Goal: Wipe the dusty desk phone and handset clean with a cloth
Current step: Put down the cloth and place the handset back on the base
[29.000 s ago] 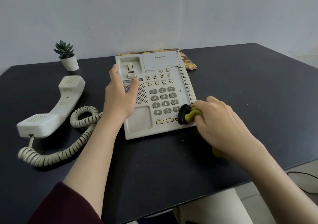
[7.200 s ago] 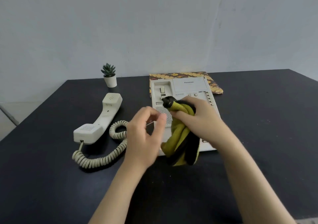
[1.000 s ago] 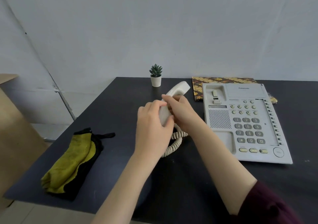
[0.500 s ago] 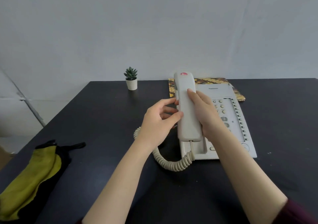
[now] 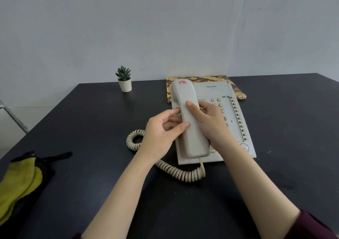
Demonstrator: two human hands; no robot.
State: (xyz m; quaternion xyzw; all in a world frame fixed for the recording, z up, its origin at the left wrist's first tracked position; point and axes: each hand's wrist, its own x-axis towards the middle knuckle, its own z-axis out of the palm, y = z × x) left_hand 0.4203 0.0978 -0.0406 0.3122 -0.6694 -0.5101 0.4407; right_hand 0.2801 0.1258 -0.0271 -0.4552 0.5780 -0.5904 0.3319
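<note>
Now the handset (image 5: 190, 126) lies lengthwise on the left side of the desk phone (image 5: 236, 125), with the right hand (image 5: 211, 125) curled round its right edge, thumb on top, and the left hand (image 5: 161, 134) touching its left edge with thumb and fingertips, fingers loosely bent. Just under the left wrist the coiled cord (image 5: 176, 170) loops across the dark desk (image 5: 91, 121). Well off to the left of both hands, the yellow and black cloth (image 5: 20, 181) lies at the desk's near corner.
</note>
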